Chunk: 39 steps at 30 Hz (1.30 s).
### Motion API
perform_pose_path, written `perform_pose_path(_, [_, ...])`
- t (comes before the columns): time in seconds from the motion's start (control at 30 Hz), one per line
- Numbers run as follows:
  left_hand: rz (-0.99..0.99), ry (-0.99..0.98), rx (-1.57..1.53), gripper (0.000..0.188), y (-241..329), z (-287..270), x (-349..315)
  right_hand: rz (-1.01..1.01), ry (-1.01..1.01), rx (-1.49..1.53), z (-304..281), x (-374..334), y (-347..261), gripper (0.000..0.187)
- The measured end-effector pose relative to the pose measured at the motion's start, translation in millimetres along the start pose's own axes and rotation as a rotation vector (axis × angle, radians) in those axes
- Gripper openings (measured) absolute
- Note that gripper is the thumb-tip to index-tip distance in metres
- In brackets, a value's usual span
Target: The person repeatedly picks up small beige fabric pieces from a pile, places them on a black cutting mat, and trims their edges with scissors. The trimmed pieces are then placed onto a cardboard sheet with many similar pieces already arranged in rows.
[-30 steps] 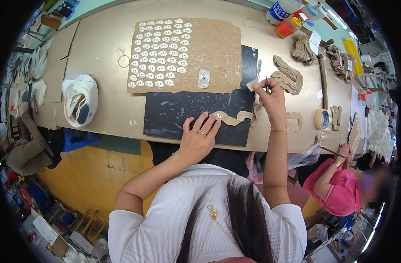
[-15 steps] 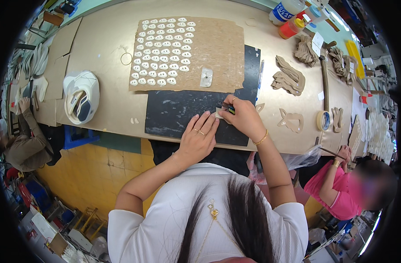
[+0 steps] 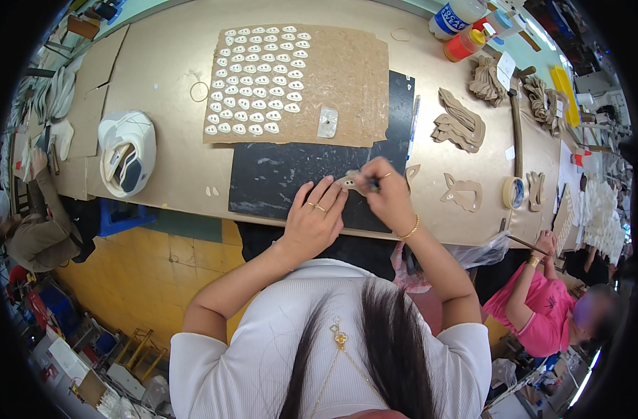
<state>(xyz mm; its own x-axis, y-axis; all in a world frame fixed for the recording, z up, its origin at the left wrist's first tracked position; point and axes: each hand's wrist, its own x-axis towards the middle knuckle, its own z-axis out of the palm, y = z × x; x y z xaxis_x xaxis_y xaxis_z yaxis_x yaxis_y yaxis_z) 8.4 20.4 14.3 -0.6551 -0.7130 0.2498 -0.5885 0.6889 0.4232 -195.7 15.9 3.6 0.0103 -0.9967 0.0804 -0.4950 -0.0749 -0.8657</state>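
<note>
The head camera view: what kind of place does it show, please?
Probably a small-parts workshop or factory: rows of white pieces on a brown sheet, stacked tan cutouts, and a person in pink seated nearby.

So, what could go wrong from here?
The beige piece might slip if the left hand, touching its end, shifts. The right hand, holding a blurred dark item, is close enough that it might catch the left. A bump against the nearby cardboard could disturb its rows of white pieces.
</note>
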Motion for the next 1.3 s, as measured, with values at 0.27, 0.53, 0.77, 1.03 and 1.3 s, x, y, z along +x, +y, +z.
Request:
perform_pose_path(0.27, [-0.009, -0.014, 0.016, 0.044, 1, -1, 0, 0.465, -0.129, 0.356, -20, 13, -17, 0.019])
perform_pose_path(0.53, [-0.008, 0.015, 0.024, 0.044, -2, 5, -4, 0.230, -0.336, -0.251, -14, 26, -32, 0.028])
perform_pose_path(0.77, [-0.003, 0.019, 0.009, 0.043, -3, 5, -5, 0.253, -0.334, -0.469, -9, 28, -37, 0.021])
perform_pose_path(1.03, [0.025, 0.020, 0.009, 0.040, -4, 4, -2, -0.296, -0.114, -0.310, -6, -8, -4, 0.010])
perform_pose_path(1.3, [0.003, 0.015, 0.017, 0.040, -1, 2, 1, 0.072, 0.253, 0.315, -36, -2, 6, 0.018])
